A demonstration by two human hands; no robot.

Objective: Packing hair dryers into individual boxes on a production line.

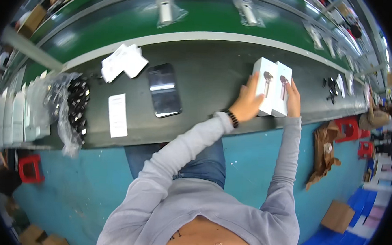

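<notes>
Two tall white boxes stand or lie side by side at the right of the dark workbench, each with a picture of a round-headed handheld device. My left hand (248,101) grips the left white box (265,69) along its left side, a dark bracelet on the wrist. Against the outer side of the right white box (279,104) my right hand (294,101) is pressed, its fingers reaching onto the front. The boxes are held together between both hands. Parts of the fingers behind the boxes are hidden.
Left of the boxes lie a black phone (164,91), a white leaflet (118,115) and a fan of white papers (124,63). A plastic bag of black parts (77,102) sits by stacked pale cartons (15,111). Beyond, bagged white devices (166,12) rest on the green conveyor (202,16).
</notes>
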